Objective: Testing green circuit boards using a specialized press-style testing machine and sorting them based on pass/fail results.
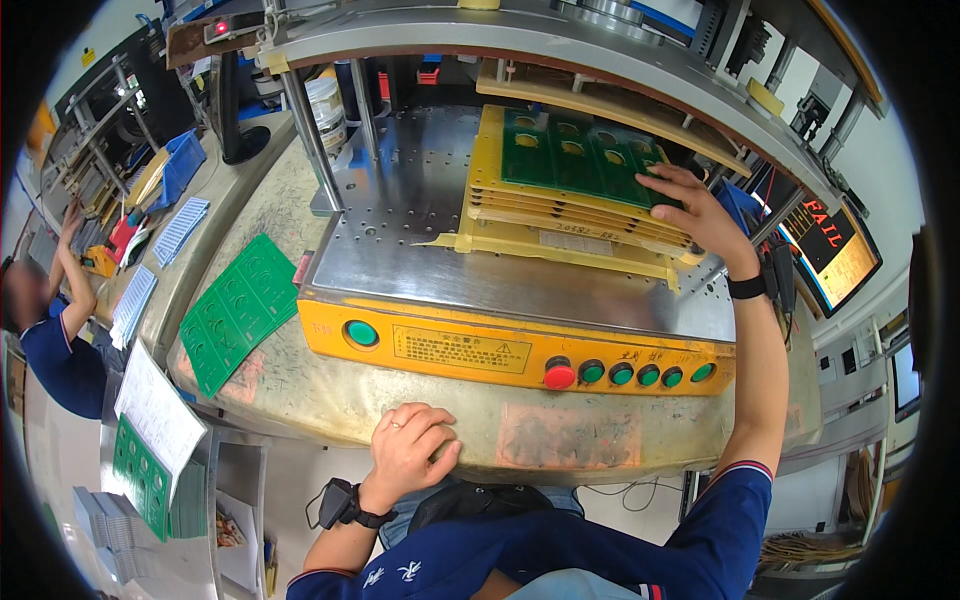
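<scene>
A green circuit board panel (575, 150) with rounded cutouts lies on a stacked yellow fixture (560, 240) on the metal bed of a press. My right hand (695, 208) reaches over the fixture's right side. Its fingers are stretched and apart, with the tips touching the panel's right edge. My left hand (415, 442) rests at the front edge of the worktable, fingers curled in, with nothing visible in it. On the table to the left, another green board panel (240, 312) lies flat beside the press.
The press's upper plate (480, 40) hangs over the bed on metal posts. Along its yellow front panel (450, 345) sit green buttons and a red one (559, 373). A monitor (832, 250) stands right. At left are paper sheets (160, 420), more boards and another person (60, 340).
</scene>
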Tool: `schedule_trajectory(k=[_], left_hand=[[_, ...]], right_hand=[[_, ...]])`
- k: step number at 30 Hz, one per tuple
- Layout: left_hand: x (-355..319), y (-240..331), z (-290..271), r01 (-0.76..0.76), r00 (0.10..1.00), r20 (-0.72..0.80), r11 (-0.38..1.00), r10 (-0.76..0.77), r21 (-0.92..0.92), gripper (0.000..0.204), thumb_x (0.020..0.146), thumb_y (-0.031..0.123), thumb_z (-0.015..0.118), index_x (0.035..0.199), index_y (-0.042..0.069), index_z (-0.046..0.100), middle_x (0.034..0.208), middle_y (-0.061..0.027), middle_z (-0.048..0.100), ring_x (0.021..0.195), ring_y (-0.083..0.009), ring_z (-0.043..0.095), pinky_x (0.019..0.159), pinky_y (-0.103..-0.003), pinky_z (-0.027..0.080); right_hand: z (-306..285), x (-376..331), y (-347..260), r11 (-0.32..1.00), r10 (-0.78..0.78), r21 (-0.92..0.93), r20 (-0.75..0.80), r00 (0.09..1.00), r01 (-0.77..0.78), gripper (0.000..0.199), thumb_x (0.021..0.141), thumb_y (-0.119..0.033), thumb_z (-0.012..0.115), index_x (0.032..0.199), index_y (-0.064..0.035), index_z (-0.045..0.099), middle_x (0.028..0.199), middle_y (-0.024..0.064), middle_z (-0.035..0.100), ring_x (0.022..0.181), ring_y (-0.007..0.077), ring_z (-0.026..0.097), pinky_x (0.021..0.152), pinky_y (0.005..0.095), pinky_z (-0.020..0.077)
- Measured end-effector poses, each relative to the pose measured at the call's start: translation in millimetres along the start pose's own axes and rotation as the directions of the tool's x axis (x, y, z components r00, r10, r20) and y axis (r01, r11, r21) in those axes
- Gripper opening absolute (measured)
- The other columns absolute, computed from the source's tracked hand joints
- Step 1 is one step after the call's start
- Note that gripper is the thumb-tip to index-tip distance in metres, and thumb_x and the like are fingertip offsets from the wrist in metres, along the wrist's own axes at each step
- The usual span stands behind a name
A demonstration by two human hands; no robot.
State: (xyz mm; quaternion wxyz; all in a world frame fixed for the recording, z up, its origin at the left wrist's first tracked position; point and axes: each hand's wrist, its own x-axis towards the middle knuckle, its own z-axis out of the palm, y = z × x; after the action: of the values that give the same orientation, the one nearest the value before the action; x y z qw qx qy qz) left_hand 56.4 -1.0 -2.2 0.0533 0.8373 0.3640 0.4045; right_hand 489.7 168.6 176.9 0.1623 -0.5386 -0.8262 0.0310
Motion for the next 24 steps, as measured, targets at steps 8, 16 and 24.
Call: schedule_trajectory(k=[8, 16, 24], left_hand=[[0.8, 0.1, 0.0, -0.003, 1.000, -0.003, 1.000, 0.003, 0.003, 0.014, 0.069, 0.017, 0.075, 0.074, 0.014, 0.063, 0.093, 0.0016, 0.065, 0.087, -0.0193, 0.061, 0.071, -0.033, 0.044], [1.3, 0.1, 0.1, -0.006, 1.000, -0.006, 1.000, 0.006, -0.005, 0.013, 0.069, 0.016, 0.074, 0.074, 0.013, 0.063, 0.092, 0.0007, 0.066, 0.086, -0.0196, 0.061, 0.070, -0.033, 0.044], [2.1, 1.5, 0.2, -0.008, 1.000, -0.010, 1.000, 0.008, 0.004, 0.013, 0.069, 0.016, 0.074, 0.074, 0.013, 0.063, 0.092, 0.0005, 0.065, 0.085, -0.0203, 0.061, 0.070, -0.033, 0.044]], right_hand=[[0.8, 1.6, -4.8, 0.999, -0.033, -0.022, -0.073, 0.997, 0.031, 0.049, 0.093, -0.037, 0.062, 0.139, -0.0201, 0.055, 0.146, 0.0175, 0.044, 0.140, 0.0360, 0.033, 0.115, 0.0460, 0.0253], [2.2, -1.4, 1.6, 1.000, -0.028, -0.004, -0.051, 0.998, 0.028, 0.049, 0.093, -0.036, 0.062, 0.139, -0.0207, 0.055, 0.146, 0.0181, 0.044, 0.140, 0.0361, 0.034, 0.115, 0.0463, 0.0256], [3.8, 0.2, -0.2, 0.999, 0.008, -0.041, -0.028, 1.000, -0.009, 0.049, 0.093, -0.036, 0.062, 0.140, -0.0214, 0.054, 0.147, 0.0190, 0.043, 0.140, 0.0366, 0.033, 0.115, 0.0467, 0.0256]])
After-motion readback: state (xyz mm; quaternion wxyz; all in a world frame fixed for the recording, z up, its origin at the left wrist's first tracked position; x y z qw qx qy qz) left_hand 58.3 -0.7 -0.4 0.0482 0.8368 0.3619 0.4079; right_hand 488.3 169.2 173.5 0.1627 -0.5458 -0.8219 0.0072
